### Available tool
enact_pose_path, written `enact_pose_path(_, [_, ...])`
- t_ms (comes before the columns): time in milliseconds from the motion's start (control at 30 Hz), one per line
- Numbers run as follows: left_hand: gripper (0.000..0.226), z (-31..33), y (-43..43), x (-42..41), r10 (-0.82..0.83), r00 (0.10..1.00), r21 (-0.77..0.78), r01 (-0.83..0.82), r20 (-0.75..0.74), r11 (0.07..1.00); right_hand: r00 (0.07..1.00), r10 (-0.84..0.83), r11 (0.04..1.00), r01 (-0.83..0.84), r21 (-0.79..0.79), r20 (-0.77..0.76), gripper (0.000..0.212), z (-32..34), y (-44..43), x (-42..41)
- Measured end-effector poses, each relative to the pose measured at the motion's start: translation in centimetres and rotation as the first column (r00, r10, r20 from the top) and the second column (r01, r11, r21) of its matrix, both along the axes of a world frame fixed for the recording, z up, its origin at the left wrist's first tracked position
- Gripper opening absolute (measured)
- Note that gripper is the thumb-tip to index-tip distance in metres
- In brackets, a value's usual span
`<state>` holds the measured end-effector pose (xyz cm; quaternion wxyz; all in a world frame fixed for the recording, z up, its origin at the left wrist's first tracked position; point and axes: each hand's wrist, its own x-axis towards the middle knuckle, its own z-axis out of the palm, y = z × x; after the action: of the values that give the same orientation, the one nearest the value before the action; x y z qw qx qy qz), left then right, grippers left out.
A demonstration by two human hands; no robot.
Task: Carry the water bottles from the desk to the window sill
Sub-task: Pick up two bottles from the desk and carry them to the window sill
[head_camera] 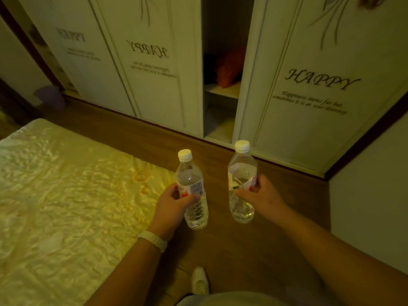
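Observation:
I hold two clear plastic water bottles with white caps and red-and-white labels, both upright in front of me above the wooden floor. My left hand point(171, 207) grips the left bottle point(191, 180) around its label; a white band sits on that wrist. My right hand point(261, 196) grips the right bottle point(242, 164) at its label, and that bottle is only partly full. The two bottles are apart, roughly a hand's width between them. No desk or window sill is in view.
A bed with a shiny yellow cover point(66, 195) fills the left. Ahead stands a white wardrobe point(309, 89) with "HAPPY" lettering, one door gap showing shelves and an orange item point(229, 67). Wooden floor point(242, 250) runs between bed and a white wall at right point(371, 206). My shoe point(199, 280) shows below.

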<state>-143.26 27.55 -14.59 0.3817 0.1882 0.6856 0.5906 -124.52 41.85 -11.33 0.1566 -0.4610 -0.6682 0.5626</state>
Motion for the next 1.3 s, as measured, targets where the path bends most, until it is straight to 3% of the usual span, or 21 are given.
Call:
enact_pose_path(167, [0.035,1.7,6.0,-6.7,-0.050,0.998,0.037,0.051,-0.023,0.998,0.998,-0.056,0.998,0.056,0.030,-0.020,0.064,1.5,5.8,-6.0])
enact_pose_path(333, [0.035,2.4,11.6,-12.0,-0.048,0.997,0.040,0.050,-0.052,0.998,0.995,-0.068,0.996,0.072,0.048,-0.071,0.060,2.6,11.2,-10.6])
enact_pose_path(533, [0.036,2.0,19.3,-16.3,-0.023,0.999,0.034,0.024,-0.023,0.999,0.994,-0.067,0.998,0.067,0.007,-0.081,0.062,0.4,19.3,-15.8])
enact_pose_path(833, [0.041,2.1,32.8,-21.7,0.122,0.992,-0.056,-0.123,-0.020,0.991,0.998,0.041,0.999,-0.041,-0.006,-0.041,0.067,-1.0,35.6,-23.3])
enact_pose_path(1033, [0.039,2.4,39.6,-25.3,0.248,0.969,-0.015,-0.248,-0.023,0.969,0.982,0.185,0.983,-0.185,0.001,-0.037,0.070,-0.6,44.8,-29.0])
enact_pose_path(1300, [0.059,1.6,42.2,-33.0,0.343,0.939,-0.053,-0.344,-0.023,0.937,0.935,0.347,0.936,-0.350,-0.030,-0.081,0.051,-0.7,49.2,-39.5])
